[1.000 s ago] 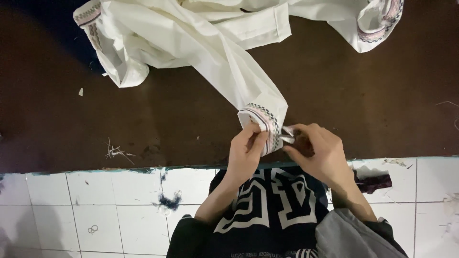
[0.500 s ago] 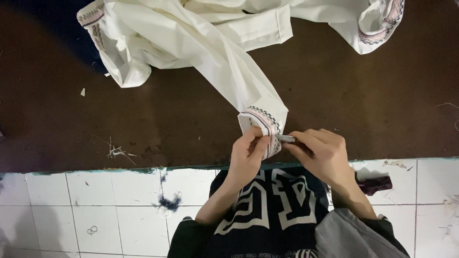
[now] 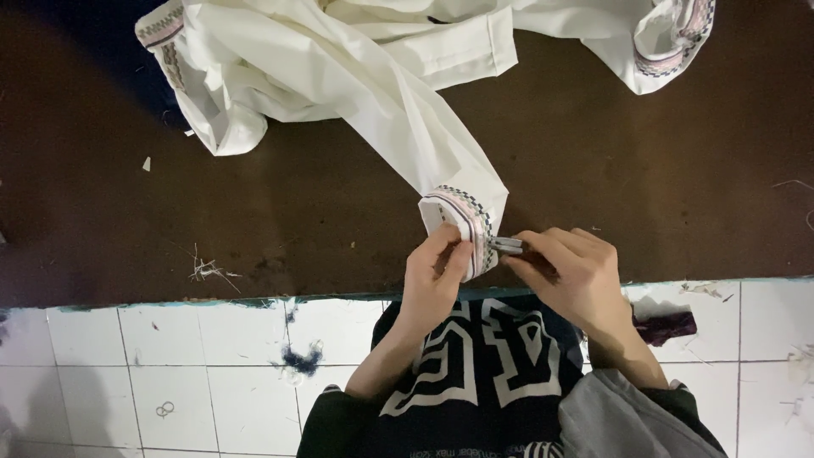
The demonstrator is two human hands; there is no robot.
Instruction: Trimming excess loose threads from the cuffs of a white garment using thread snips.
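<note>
A soft, creased white garment (image 3: 356, 76) sprawls across the far side of the dark brown table (image 3: 254, 220). One long sleeve (image 3: 415, 136) runs from far left toward near right, ending in a patterned woven cuff (image 3: 462, 220) at the table's near edge. The left hand (image 3: 432, 276) pinches that cuff. The right hand (image 3: 577, 276) grips small metal snips (image 3: 506, 246), tips pointing left, touching the cuff.

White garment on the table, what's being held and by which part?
The left hand pinches the white garment by its patterned cuff. The right hand grips a small metal tool by its rear, tip at the cuff.
</note>
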